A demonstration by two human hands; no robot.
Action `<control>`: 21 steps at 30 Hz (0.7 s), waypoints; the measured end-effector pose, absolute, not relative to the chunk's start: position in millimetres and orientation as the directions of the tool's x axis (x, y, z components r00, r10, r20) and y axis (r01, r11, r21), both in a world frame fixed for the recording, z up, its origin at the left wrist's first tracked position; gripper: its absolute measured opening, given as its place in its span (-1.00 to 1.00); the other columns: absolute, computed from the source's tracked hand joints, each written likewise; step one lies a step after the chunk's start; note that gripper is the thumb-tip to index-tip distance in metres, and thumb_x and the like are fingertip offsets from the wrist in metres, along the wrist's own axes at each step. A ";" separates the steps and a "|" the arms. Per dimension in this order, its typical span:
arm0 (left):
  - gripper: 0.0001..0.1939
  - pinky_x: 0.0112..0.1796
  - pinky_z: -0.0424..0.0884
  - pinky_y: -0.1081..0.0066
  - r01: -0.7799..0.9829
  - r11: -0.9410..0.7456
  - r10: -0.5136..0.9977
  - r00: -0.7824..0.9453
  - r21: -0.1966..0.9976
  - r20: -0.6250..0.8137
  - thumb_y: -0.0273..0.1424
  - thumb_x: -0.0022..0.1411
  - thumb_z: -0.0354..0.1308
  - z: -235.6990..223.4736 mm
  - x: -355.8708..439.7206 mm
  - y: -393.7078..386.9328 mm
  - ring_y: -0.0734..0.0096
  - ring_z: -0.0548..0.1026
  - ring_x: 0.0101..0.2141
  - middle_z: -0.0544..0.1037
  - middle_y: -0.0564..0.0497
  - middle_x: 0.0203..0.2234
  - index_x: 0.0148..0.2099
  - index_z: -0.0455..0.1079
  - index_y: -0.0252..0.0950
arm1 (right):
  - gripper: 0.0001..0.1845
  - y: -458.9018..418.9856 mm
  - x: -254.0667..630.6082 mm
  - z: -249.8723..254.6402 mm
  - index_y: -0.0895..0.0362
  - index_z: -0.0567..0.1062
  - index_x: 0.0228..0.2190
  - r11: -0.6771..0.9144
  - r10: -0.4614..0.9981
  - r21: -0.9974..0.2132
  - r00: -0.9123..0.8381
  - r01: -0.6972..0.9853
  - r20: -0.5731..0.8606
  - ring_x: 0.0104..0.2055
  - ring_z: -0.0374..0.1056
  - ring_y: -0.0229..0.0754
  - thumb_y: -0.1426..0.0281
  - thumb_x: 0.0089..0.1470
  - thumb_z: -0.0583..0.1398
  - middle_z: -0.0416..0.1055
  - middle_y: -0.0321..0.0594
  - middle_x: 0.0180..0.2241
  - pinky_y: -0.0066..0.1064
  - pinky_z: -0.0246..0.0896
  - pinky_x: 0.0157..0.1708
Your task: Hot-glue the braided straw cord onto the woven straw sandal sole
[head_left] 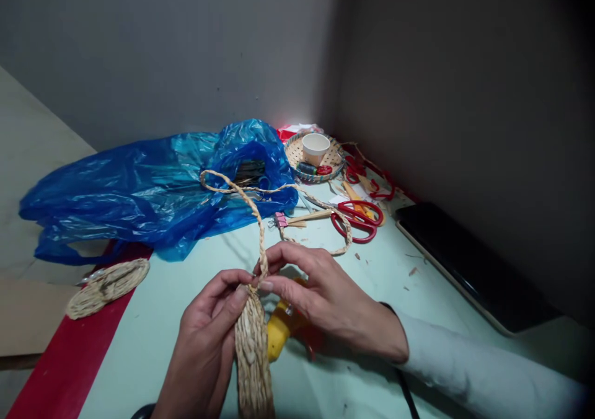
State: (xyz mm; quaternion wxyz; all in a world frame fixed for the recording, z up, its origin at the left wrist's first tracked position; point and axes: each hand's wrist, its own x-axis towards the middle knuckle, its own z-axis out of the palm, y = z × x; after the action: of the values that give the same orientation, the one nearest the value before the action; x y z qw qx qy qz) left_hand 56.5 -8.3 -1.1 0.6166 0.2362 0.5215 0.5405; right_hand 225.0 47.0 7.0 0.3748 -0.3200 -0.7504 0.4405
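Note:
A flat piece of stitched straw braid (253,357) hangs upright in front of me, its lower end out of frame. My left hand (209,320) pinches its top edge between thumb and fingers. At that same edge, the thumb and fingers of my right hand (325,295) close on the narrow braided straw cord (255,211). From there the cord rises, loops over by the blue bag and curves back right to a pink binder clip (281,219) clamped near its loose straw ends. Partly hidden below my right hand lies a yellow tool (277,333), its kind unclear.
A blue plastic bag (139,177) spreads across the back left. Red-handled scissors (367,223) lie near the cord. Behind them, a woven tray (295,152) holds a paper cup (316,149). A dark phone-like device (465,264) is at right, a coiled straw piece (109,287) at left.

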 end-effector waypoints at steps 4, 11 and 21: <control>-0.72 -0.41 0.51 0.55 -0.490 0.281 0.900 -0.163 0.825 -0.404 -0.44 -0.02 0.49 3.6 55.9 -5.3 0.50 0.54 -0.50 0.61 0.02 -0.45 -0.23 0.53 -0.27 | -0.89 52.3 231.8 14.3 0.18 0.48 -0.18 0.512 0.794 -0.827 -0.495 0.231 0.353 -0.15 0.39 -0.20 0.40 0.29 0.23 0.50 -0.24 -0.23 -0.39 0.23 -0.09; -0.75 -0.37 0.50 0.53 -0.530 0.101 0.915 -0.282 0.842 -0.287 -0.49 0.01 0.44 3.4 33.4 11.8 0.49 0.52 -0.45 0.58 0.02 -0.42 -0.23 0.51 -0.29 | -0.87 62.7 261.1 24.3 0.13 0.48 -0.34 0.582 0.764 -0.735 -0.543 0.348 0.348 -0.28 0.36 -0.13 0.40 0.28 0.19 0.46 -0.22 -0.34 -0.32 0.20 -0.24; -0.79 -0.29 0.54 0.27 -0.534 -0.042 0.933 -0.324 0.845 -0.158 -0.36 0.32 0.23 -5.6 10.0 23.4 0.34 0.55 -0.28 0.56 -0.03 -0.17 -0.03 0.45 -0.31 | -0.68 43.8 295.7 -3.2 0.05 0.54 -0.26 0.608 0.740 -0.296 -0.661 0.736 -0.123 -0.38 0.55 0.07 0.20 0.26 0.04 0.61 -0.03 -0.33 -0.22 0.37 -0.43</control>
State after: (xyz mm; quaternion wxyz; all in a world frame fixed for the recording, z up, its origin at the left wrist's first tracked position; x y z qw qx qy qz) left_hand 10.0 23.4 -5.6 0.5352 0.2274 0.4387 0.6851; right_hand 295.7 43.8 -3.2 0.0059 -0.4117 -0.8967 0.1626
